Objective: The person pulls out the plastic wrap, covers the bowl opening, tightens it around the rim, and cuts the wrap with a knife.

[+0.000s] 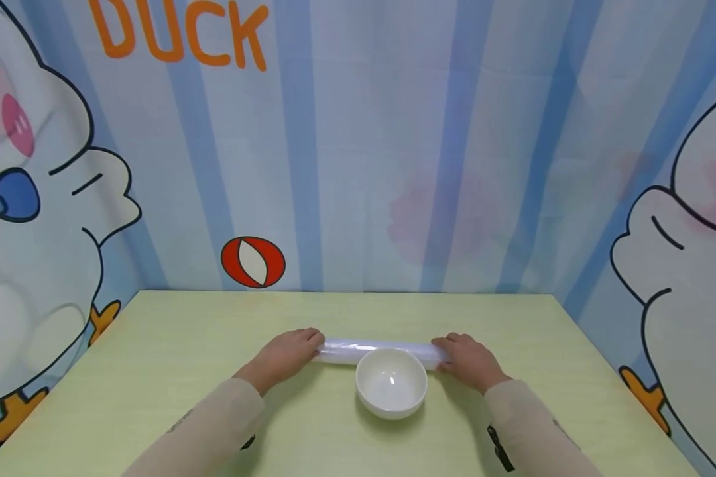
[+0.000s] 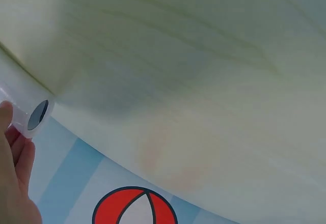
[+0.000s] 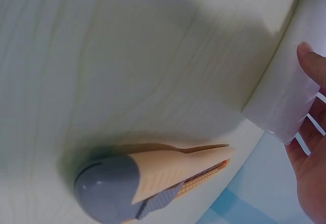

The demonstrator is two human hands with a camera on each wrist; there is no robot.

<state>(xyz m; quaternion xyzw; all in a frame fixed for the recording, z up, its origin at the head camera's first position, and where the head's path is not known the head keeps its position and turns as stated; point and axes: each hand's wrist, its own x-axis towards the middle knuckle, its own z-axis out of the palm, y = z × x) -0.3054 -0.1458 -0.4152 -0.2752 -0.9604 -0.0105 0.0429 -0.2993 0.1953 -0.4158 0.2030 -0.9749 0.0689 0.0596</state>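
Note:
A roll of clear plastic film (image 1: 364,350) lies crosswise behind a white bowl (image 1: 391,384). The left hand (image 1: 289,358) grips the roll's left end; in the left wrist view its thumb and fingers (image 2: 18,158) are around the roll (image 2: 18,89) near the open core. At the other end, the right hand (image 1: 468,361) holds the film roll, with the thumb on one side and the fingers on the other in the right wrist view (image 3: 313,117). The bowl stands upright, looks empty, and hides part of the roll's front edge.
An orange and grey cutter (image 3: 147,183) lies on the table in the right wrist view; I cannot make it out in the head view. The pale yellow table (image 1: 185,331) ends at a striped curtain (image 1: 364,165) with cartoon ducks at both sides.

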